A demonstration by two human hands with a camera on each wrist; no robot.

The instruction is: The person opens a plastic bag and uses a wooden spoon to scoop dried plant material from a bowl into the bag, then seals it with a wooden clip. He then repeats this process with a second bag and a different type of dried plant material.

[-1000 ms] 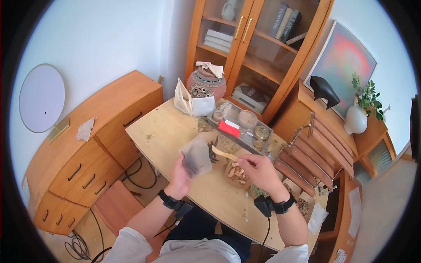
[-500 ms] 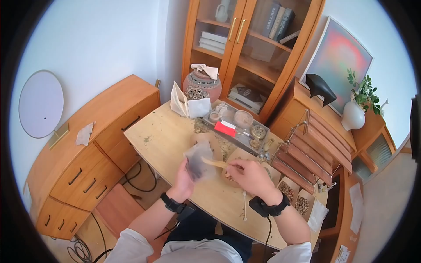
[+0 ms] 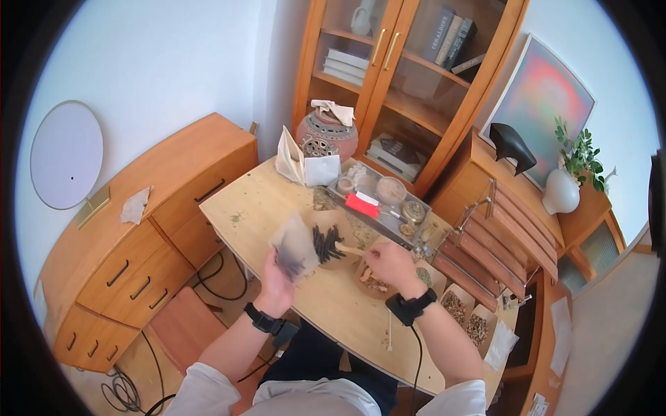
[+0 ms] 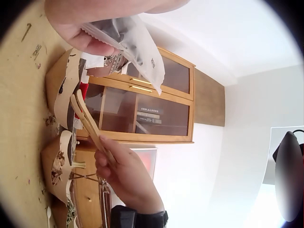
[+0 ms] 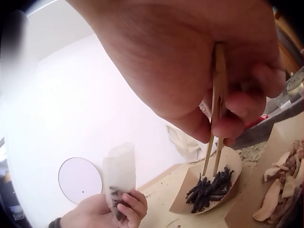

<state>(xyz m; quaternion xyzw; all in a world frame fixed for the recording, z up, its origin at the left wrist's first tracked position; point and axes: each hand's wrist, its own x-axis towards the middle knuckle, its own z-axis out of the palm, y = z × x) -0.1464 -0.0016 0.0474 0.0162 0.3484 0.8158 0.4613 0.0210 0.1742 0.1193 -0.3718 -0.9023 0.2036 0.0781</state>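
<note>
My left hand (image 3: 277, 283) grips a translucent bag (image 3: 297, 243) by its lower part; some dark pieces show inside. Wooden tweezers (image 5: 217, 90) are pinched in my right hand (image 3: 392, 265), pointing down. In the right wrist view their tips are right at a heap of black, stick-like dried pieces (image 5: 209, 192), which lies in a paper tray (image 5: 232, 159). The left wrist view shows the two tweezer arms slightly apart at the tips. The bag is just left of this tray in the head view.
A second paper tray holds pale dried slices (image 5: 271, 199) under my right hand. Behind stands a grey tray (image 3: 378, 222) with jars and a red packet (image 3: 362, 204). Wooden racks (image 3: 479, 256) and trays of chopped bits (image 3: 454, 305) are at the right.
The tweezers went from near the black pieces to the bag's mouth, then back over the black pieces. The bag has shifted slightly left, showing more of the paper tray.
</note>
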